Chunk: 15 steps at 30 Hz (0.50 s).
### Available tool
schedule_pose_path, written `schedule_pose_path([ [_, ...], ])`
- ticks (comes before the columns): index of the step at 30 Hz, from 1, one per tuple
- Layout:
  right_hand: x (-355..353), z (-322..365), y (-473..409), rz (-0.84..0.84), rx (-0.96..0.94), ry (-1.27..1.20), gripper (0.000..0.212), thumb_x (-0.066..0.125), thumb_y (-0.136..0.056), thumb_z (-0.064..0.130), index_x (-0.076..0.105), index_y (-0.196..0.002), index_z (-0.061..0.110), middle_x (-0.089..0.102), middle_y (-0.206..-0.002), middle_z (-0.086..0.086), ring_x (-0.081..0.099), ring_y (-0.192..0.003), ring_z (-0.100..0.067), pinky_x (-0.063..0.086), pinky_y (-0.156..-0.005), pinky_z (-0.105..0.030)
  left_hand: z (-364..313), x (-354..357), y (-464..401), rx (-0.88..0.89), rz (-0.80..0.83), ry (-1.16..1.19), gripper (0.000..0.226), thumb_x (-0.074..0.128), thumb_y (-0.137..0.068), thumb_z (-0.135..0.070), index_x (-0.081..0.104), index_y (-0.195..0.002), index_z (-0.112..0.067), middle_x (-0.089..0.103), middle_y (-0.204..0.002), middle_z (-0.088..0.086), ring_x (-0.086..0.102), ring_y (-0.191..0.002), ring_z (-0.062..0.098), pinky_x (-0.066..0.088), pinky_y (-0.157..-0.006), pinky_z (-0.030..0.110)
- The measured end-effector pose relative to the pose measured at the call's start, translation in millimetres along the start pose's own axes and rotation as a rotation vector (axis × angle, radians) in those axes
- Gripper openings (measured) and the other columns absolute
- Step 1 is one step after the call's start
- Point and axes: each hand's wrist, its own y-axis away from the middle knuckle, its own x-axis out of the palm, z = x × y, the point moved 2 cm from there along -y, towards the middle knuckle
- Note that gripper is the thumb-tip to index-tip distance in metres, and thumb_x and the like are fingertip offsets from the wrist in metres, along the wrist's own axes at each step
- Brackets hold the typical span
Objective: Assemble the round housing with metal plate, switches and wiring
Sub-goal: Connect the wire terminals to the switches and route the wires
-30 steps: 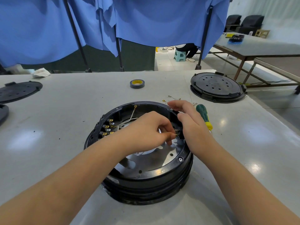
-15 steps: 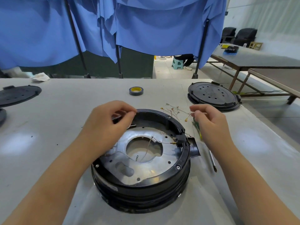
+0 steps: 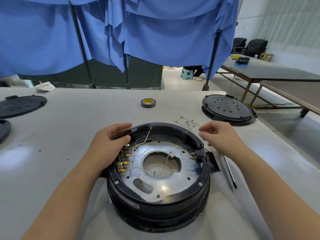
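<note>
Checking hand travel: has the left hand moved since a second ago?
Yes. The left hand left the housing's right inner side for its left rim.

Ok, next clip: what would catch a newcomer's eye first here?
The round black housing at centre on the grey table, with a shiny metal plate and thin wires inside. The left hand grips its left rim; the right hand hovers beside loose wires. Blue drapes hang behind.
</note>
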Motion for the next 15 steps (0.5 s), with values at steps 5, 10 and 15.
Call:
schedule_pose_path([
  [5,2,7,-1,0.399,0.125,0.304,0.020,0.053,-0.092,0.009,0.062,-0.076,0.016,0.058,-0.063,0.001,0.051,-0.044,-0.004,0.038,-0.039,-0.011,1,0,2,-0.013,-0.008,-0.027,0.028,0.061,-0.092,-0.006,0.074,-0.098,-0.029,0.076,-0.093,-0.006,0.071,-0.083,0.009,0.052,-0.072,0.023],
  [10,-5,4,0,0.483,0.177,0.235,0.023,0.048,-0.095,0.014,0.069,-0.089,0.006,0.063,-0.079,-0.005,0.060,-0.063,-0.010,0.049,-0.054,-0.016,2,-1,0,-0.024,-0.012,-0.040,0.026,0.062,-0.091,-0.008,0.076,-0.094,-0.031,0.076,-0.093,-0.005,0.070,-0.086,0.015,0.052,-0.077,0.030],
  [15,-12,-2,0,0.486,0.136,0.152,0.011,0.062,-0.091,0.018,0.069,-0.084,0.014,0.065,-0.072,0.002,0.061,-0.063,-0.006,0.052,-0.064,-0.020,3,-1,0,-0.030,0.002,-0.044,0.027,0.062,-0.091,-0.010,0.076,-0.090,-0.034,0.076,-0.092,-0.003,0.070,-0.082,0.018,0.053,-0.073,0.033],
])
